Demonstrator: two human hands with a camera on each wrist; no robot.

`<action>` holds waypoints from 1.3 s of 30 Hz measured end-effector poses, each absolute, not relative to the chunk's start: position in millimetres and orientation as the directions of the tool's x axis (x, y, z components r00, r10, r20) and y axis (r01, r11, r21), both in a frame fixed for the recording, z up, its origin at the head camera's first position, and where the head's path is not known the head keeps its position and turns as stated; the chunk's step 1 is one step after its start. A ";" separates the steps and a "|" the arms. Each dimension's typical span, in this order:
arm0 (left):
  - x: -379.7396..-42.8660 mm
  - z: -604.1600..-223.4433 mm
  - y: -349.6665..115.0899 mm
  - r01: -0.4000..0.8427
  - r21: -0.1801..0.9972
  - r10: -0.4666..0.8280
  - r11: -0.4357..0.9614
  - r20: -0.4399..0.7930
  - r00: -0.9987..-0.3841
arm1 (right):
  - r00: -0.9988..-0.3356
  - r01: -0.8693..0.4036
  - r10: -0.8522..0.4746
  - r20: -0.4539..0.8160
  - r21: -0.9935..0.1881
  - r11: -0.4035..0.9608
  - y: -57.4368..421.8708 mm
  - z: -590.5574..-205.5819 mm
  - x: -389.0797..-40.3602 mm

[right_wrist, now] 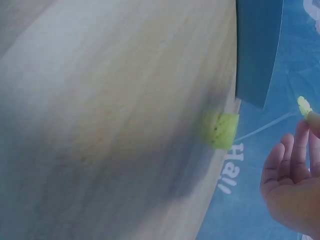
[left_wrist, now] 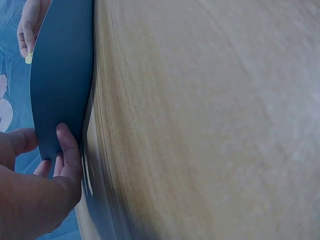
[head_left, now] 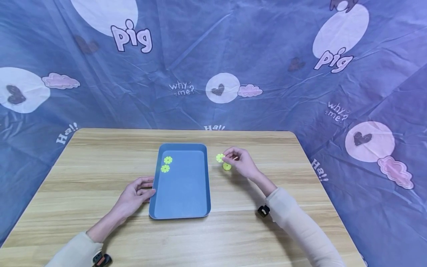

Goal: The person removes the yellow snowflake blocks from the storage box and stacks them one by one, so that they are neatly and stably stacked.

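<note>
My right hand (head_left: 242, 163) pinches a yellow-green notched disc (head_left: 220, 158) between thumb and fingertips, raised off the table right of the tray. Under it stands a short stack of like discs (head_left: 227, 166); the right wrist view shows this stack (right_wrist: 220, 130) from the side. A blue rectangular tray (head_left: 181, 193) lies flat, with two notched discs (head_left: 166, 164) close together near its far left corner. At the tray's left wall, my left hand (head_left: 135, 194) holds the edge with thumb and fingers. The left wrist view shows those fingers (left_wrist: 70, 155) against the outer wall.
The light wooden table (head_left: 83, 159) reaches out to both sides of the tray. Blue printed cloth (head_left: 186, 55) hangs behind and beside it. Each wrist carries a small black device (head_left: 263, 211) near the sleeve.
</note>
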State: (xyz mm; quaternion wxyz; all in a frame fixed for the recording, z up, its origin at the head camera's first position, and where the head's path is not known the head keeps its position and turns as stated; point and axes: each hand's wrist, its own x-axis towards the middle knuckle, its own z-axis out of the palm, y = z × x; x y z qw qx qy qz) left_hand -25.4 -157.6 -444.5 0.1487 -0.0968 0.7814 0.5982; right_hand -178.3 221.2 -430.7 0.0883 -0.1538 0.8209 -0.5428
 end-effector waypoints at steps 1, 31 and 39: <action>-25.3 -444.8 -157.5 -0.329 0.906 0.026 0.266 -0.348 -0.937 | -0.941 -0.144 -0.337 0.016 -0.922 0.359 223.2 -432.0 -179.1; -25.3 -447.7 -159.3 -0.336 0.898 0.013 0.283 -0.354 -0.935 | -0.930 0.223 -0.212 -0.301 -0.919 0.324 247.3 -452.7 -182.5; -26.0 -447.3 -159.4 -0.332 0.898 0.015 0.288 -0.351 -0.936 | -0.921 0.237 -0.220 -0.322 -0.910 0.341 247.9 -457.1 -182.6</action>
